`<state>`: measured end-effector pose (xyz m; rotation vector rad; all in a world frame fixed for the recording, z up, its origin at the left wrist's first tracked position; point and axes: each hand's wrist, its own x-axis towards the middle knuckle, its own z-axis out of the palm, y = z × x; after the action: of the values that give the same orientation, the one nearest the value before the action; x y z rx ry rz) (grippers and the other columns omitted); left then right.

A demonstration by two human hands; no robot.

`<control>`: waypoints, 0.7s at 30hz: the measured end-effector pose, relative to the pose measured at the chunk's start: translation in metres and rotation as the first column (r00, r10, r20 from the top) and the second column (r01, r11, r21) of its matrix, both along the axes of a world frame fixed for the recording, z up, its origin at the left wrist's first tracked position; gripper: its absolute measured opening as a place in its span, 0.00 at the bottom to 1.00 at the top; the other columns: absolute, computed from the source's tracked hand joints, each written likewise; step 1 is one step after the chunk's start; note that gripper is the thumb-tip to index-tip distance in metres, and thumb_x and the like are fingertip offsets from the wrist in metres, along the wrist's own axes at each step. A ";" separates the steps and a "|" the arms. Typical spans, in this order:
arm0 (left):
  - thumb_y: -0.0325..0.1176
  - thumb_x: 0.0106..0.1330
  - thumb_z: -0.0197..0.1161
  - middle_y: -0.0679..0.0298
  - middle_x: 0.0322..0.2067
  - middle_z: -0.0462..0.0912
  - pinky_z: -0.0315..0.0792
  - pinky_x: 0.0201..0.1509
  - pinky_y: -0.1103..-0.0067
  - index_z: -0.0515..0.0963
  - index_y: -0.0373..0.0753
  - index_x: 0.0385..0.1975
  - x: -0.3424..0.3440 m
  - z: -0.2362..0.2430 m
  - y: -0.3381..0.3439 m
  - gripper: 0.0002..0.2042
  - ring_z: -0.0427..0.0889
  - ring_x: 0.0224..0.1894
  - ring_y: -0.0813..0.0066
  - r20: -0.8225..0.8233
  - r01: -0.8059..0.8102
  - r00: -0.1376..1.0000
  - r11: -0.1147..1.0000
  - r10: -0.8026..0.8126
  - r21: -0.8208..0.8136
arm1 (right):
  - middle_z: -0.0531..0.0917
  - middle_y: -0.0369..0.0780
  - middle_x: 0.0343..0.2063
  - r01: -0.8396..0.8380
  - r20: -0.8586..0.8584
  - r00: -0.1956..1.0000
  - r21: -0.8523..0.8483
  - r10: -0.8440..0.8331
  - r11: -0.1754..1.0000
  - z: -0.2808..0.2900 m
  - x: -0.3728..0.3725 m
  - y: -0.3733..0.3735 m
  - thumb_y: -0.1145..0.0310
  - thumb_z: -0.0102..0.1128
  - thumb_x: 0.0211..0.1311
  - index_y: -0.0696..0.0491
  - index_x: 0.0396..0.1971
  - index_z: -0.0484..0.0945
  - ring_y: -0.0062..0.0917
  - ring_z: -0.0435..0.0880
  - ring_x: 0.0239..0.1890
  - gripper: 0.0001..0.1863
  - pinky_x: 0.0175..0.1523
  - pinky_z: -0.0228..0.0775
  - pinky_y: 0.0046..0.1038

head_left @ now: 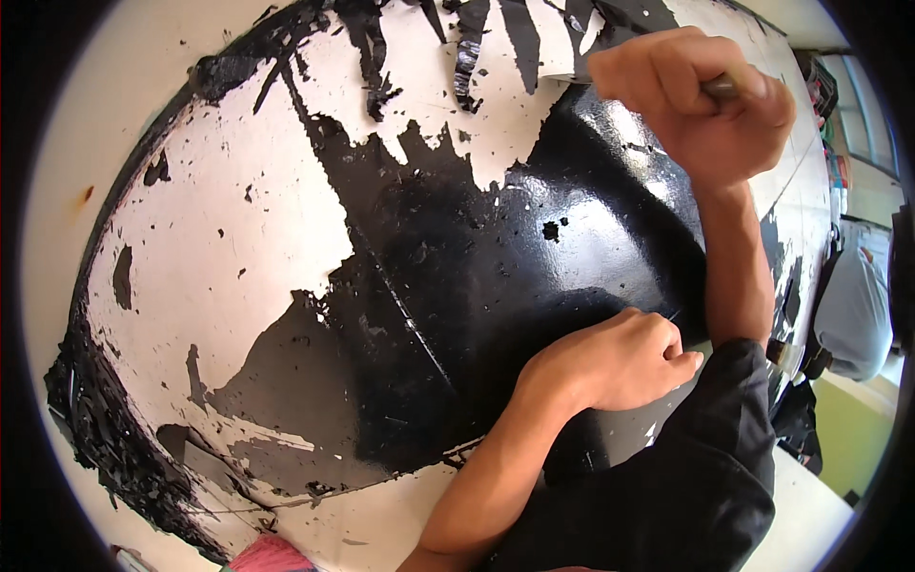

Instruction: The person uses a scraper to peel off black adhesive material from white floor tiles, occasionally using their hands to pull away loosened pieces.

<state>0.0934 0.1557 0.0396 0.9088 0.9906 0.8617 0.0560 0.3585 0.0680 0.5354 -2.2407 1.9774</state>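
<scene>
In the upper right, my right hand [701, 105] is closed round the handle of a scraper [721, 88], whose rounded end shows between the fingers. A thin piece of its blade lies left of the knuckles, by the edge of a black coating [457, 257]. The coating is glossy in the middle and torn along its edges, with a white surface [229, 191] bared around it. Lower down, my left hand [624, 362] rests on or just over the black area with its fingers curled in. What it holds, if anything, is hidden.
Crumpled black scraps [114, 448] are heaped along the left rim. Loose black strips [467, 57] lie at the top. A reddish cloth [272, 555] shows at the bottom edge. To the right are a grey-blue rounded object [855, 315] and a brush-like item [786, 356].
</scene>
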 end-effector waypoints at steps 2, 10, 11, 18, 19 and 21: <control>0.46 0.72 0.59 0.41 0.33 0.85 0.77 0.47 0.65 0.83 0.27 0.36 0.003 -0.004 -0.003 0.22 0.86 0.42 0.44 0.007 -0.033 0.999 0.999 0.032 0.008 | 0.57 0.35 0.15 -0.010 -0.046 0.999 -0.047 0.008 0.999 -0.004 -0.005 0.003 0.37 0.37 0.65 0.47 0.16 0.49 0.26 0.52 0.21 0.30 0.33 0.47 0.34; 0.48 0.72 0.58 0.41 0.33 0.85 0.77 0.47 0.63 0.82 0.27 0.35 -0.007 -0.001 -0.005 0.23 0.86 0.41 0.43 -0.007 -0.024 1.000 1.000 0.024 -0.010 | 0.54 0.33 0.12 0.234 -0.403 0.900 0.123 -0.166 0.965 -0.049 -0.043 0.056 0.33 0.32 0.74 0.47 0.12 0.50 0.24 0.52 0.19 0.37 0.28 0.45 0.32; 0.47 0.72 0.58 0.40 0.33 0.85 0.77 0.47 0.63 0.82 0.27 0.35 -0.009 0.002 -0.004 0.23 0.86 0.42 0.43 -0.011 0.005 1.000 1.000 -0.005 -0.029 | 0.54 0.34 0.12 0.235 -0.392 0.898 0.046 -0.199 0.971 -0.050 -0.049 0.069 0.33 0.32 0.74 0.47 0.12 0.50 0.25 0.51 0.19 0.37 0.28 0.45 0.33; 0.47 0.71 0.57 0.39 0.34 0.85 0.77 0.51 0.63 0.83 0.27 0.35 -0.001 -0.009 -0.006 0.23 0.87 0.43 0.43 -0.013 -0.034 0.999 0.999 0.034 0.012 | 0.52 0.34 0.12 0.212 -0.176 0.934 -0.425 -0.310 0.880 -0.059 -0.077 0.125 0.50 0.33 0.71 0.46 0.13 0.51 0.26 0.51 0.19 0.26 0.30 0.49 0.33; 0.47 0.71 0.57 0.39 0.34 0.85 0.77 0.51 0.63 0.83 0.27 0.35 -0.003 -0.008 -0.004 0.23 0.87 0.43 0.43 -0.020 -0.042 0.999 0.999 0.042 0.002 | 0.53 0.34 0.13 0.200 -0.267 0.936 -0.128 -0.228 0.971 -0.034 -0.062 0.087 0.49 0.33 0.71 0.46 0.13 0.52 0.26 0.51 0.19 0.26 0.31 0.49 0.33; 0.47 0.71 0.58 0.39 0.34 0.86 0.78 0.51 0.63 0.83 0.27 0.35 -0.001 -0.001 -0.003 0.23 0.87 0.43 0.44 -0.002 -0.024 1.000 1.000 0.024 -0.016 | 0.53 0.33 0.12 0.172 -0.299 0.936 -0.081 -0.188 0.982 -0.006 -0.039 0.055 0.46 0.33 0.71 0.46 0.13 0.52 0.25 0.51 0.19 0.27 0.31 0.49 0.35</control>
<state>0.0926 0.1526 0.0387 0.8854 1.0105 0.8720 0.0171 0.4131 0.0618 0.5634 -1.9682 1.7263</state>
